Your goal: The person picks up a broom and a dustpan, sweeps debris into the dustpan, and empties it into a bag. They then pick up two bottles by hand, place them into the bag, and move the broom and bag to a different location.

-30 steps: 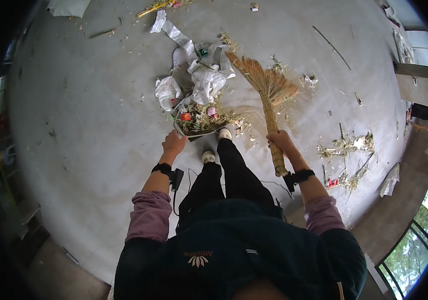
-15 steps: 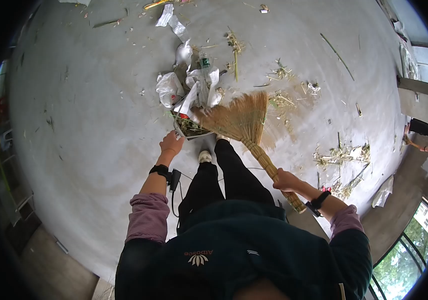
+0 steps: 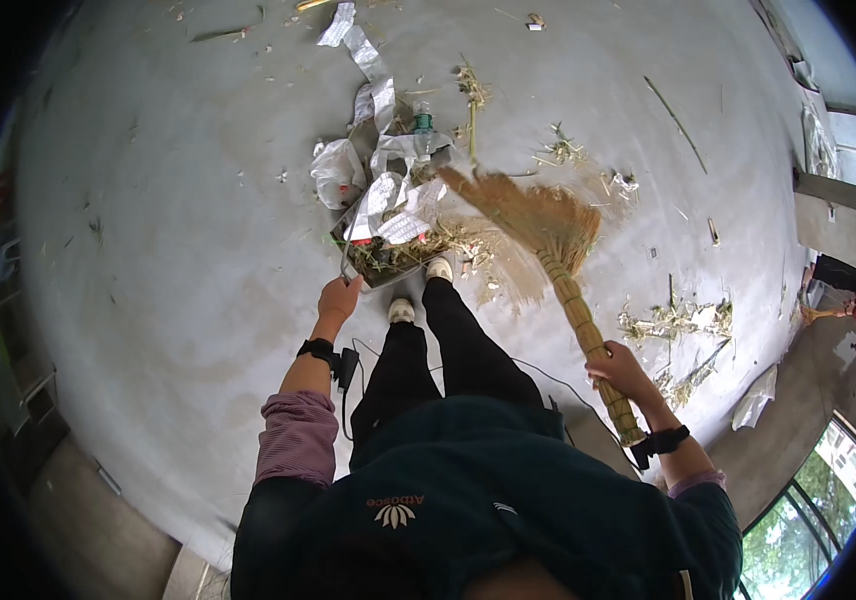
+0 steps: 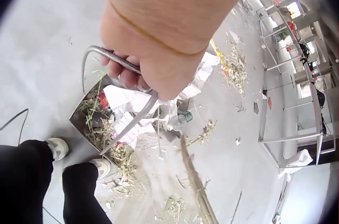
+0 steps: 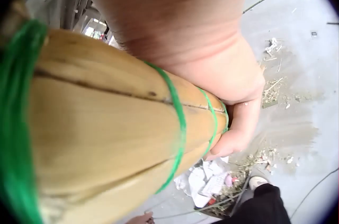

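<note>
**Now sweeping the litter into the pan**

Right now my left hand [image 3: 336, 298] sits just left of centre in the head view, fingers curled round the metal loop handle [image 4: 114, 60] of the dustpan [image 3: 373, 262], holding it tilted on the floor [image 3: 168, 220] in front of my shoes. My right hand [image 3: 620, 372], lower right of the frame, is wrapped tight round the bound shaft of the straw broom [image 3: 568, 290]; the right wrist view shows my fingers closed on the handle with its green ties [image 5: 180, 123].

I judge this to be the sweep-in step: the broom's head [image 3: 538, 215] hangs right of the pan's mouth, blurred and apparently just off the floor, with straw scraps [image 3: 468, 240] lying between the two. The next stroke calls for a low pull leftward toward the pan, while my left hand keeps its lip down on the concrete so nothing slides under it.

By count: one broom, one dustpan, two shoes [image 3: 418, 288]. In the pan and spilling past it toward the top of the frame lies one heap of crumpled white paper and plastic [image 3: 378, 170], with one green-capped bottle [image 3: 423, 115] in it. A second pile of straw [image 3: 673, 325] lies at the right edge, well apart, and single stalks are scattered over the upper right; those are too many and too small to count.
</note>
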`<act>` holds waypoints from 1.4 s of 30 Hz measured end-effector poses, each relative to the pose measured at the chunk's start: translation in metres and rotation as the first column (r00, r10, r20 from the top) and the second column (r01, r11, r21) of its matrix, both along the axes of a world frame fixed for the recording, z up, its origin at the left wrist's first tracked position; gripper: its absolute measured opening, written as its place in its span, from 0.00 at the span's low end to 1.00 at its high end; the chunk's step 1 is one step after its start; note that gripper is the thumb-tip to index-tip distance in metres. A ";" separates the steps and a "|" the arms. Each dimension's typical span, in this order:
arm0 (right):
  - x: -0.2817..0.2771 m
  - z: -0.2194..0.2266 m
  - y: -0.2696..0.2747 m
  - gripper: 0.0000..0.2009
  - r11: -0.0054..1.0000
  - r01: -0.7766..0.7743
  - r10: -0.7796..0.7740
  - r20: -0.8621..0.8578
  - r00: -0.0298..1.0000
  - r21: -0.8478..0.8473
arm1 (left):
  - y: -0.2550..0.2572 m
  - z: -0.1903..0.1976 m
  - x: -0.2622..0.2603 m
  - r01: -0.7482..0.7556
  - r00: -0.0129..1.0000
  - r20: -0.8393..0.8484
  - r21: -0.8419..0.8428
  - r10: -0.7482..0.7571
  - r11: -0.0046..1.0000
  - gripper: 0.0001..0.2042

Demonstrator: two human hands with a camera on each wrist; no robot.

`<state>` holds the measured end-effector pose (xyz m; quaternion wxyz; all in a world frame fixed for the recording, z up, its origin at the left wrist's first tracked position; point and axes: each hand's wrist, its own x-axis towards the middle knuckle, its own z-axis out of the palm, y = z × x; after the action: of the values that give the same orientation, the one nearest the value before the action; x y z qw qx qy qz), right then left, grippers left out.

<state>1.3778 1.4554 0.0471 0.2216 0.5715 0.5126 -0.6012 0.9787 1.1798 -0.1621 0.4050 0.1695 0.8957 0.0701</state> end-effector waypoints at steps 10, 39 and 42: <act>-0.146 -0.153 0.074 0.13 0.986 0.111 -0.081 -0.225 0.971 0.122 | -0.054 -0.044 -0.008 -0.149 0.989 0.031 0.035 0.148 0.988 0.25; -0.079 0.012 -0.016 0.26 0.932 -0.344 0.348 0.014 0.937 -0.116 | -0.053 -0.050 -0.007 -0.371 0.929 0.061 0.136 0.366 0.919 0.18; -0.075 0.024 -0.009 0.27 0.980 -0.175 0.174 -0.029 0.984 -0.089 | -0.051 -0.036 -0.009 -0.395 0.918 0.105 0.159 0.383 0.905 0.17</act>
<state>1.3030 1.4459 0.0711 0.2939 0.5074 0.5351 -0.6082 0.9698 1.1289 -0.1982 0.3978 0.0202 0.8867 0.2348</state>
